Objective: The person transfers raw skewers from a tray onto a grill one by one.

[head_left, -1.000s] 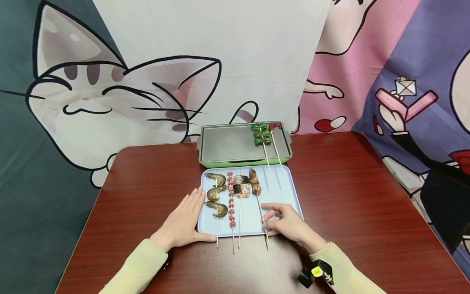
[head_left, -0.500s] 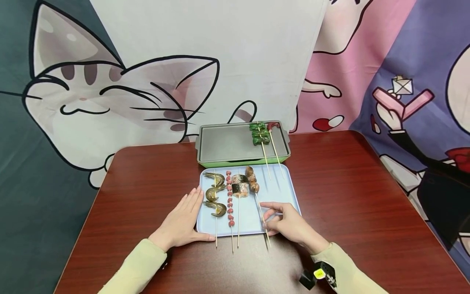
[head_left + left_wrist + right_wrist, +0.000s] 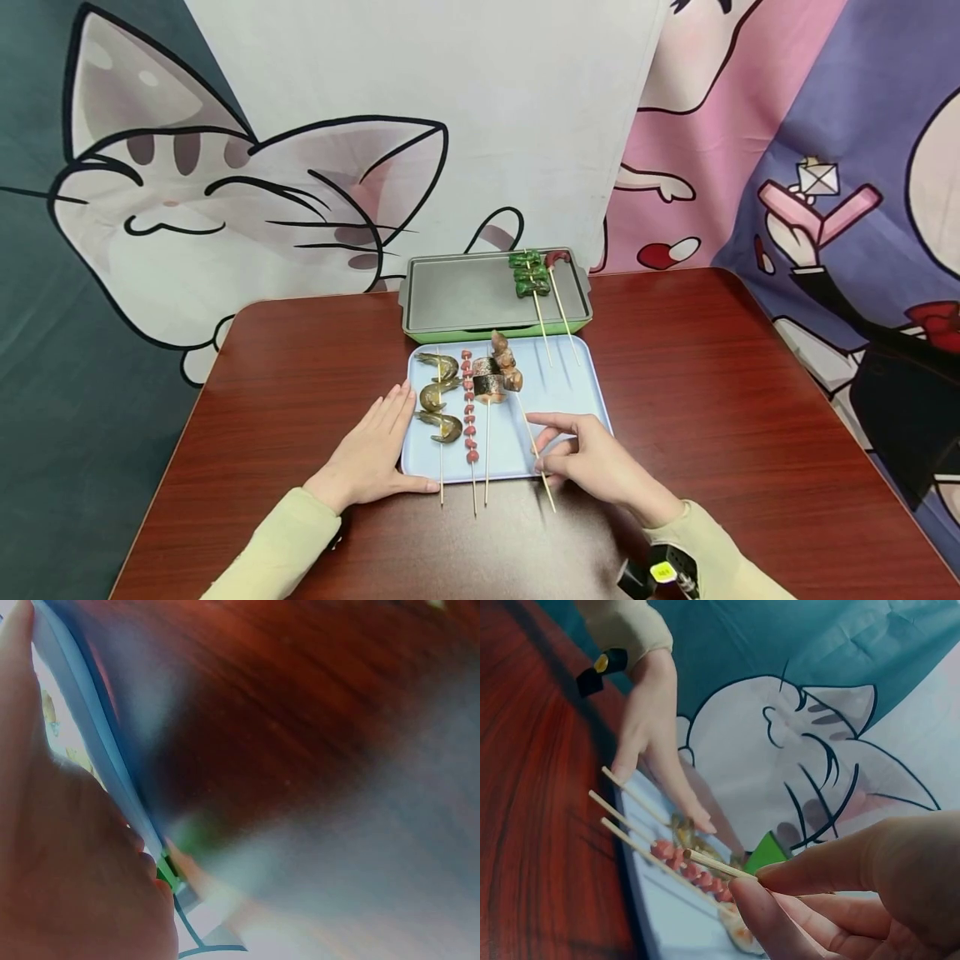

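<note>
My right hand (image 3: 588, 458) pinches the stick of a skewer with brown mushroom-like chunks (image 3: 507, 367) between thumb and fingers. In the right wrist view the butt end of that stick (image 3: 718, 865) sticks out past the fingertips. Its food end leans left, partly overlapping a fish skewer (image 3: 489, 387) in the head view. Along the near left side of a light blue tray (image 3: 577, 408), my left hand (image 3: 371, 450) lies with straight fingers, thumb at the front edge. A shrimp skewer (image 3: 442, 396) and a skewer of small red pieces (image 3: 470, 408) lie on the tray.
Behind the tray stands a green grill with a grey plate (image 3: 465, 292). A green pepper skewer (image 3: 532, 275) and a skewer with a dark red piece (image 3: 557, 258) lie at its right, their sticks reaching over the tray. Brown wooden table (image 3: 712, 417) surrounds everything.
The brown-chunk skewer has swung left and away from me at its food end, now overlapping the fish skewer. My right hand shifted slightly; the left hand stayed put.
</note>
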The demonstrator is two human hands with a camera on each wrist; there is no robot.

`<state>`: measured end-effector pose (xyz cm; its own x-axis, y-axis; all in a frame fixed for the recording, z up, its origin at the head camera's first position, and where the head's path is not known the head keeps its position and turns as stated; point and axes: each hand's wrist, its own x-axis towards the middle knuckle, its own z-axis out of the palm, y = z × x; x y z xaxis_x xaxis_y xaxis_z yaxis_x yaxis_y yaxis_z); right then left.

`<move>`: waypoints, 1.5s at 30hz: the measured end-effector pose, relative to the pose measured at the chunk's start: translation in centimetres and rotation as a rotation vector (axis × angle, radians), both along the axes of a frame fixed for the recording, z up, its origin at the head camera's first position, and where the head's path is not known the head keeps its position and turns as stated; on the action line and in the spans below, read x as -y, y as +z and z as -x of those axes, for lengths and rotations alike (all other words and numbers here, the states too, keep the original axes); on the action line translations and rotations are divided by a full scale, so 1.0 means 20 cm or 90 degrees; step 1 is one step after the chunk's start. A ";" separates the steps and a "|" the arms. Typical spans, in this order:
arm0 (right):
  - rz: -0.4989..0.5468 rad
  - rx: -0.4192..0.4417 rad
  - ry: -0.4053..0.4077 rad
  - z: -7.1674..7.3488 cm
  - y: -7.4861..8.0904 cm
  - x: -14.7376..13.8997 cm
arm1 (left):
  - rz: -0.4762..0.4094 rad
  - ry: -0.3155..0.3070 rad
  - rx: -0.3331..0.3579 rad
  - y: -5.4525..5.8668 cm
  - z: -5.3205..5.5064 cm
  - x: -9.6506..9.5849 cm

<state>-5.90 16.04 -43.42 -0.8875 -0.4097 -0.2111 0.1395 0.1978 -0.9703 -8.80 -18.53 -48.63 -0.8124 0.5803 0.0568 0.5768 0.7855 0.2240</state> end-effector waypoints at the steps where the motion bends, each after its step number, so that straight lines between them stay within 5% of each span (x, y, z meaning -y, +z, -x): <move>1: 0.001 -0.002 0.001 0.00 0.01 0.00 | 0.004 0.000 0.002 0.01 0.00 0.00; 22: -0.034 -0.115 -0.038 0.13 0.21 -0.01 | 0.020 0.009 0.007 0.01 0.00 -0.01; 36: -0.036 -0.153 -0.079 0.33 0.30 0.00 | 0.017 0.006 0.011 0.01 0.00 0.00; 45: -0.065 -0.152 -0.080 0.48 0.28 0.03 | 0.005 0.003 0.002 -0.01 0.00 0.00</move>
<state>-15.50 15.46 -37.80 -0.9596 -0.2804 -0.0248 -0.0605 0.2913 -0.9547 -8.83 -18.62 -48.83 -0.8156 0.5765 0.0498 0.5720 0.7904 0.2192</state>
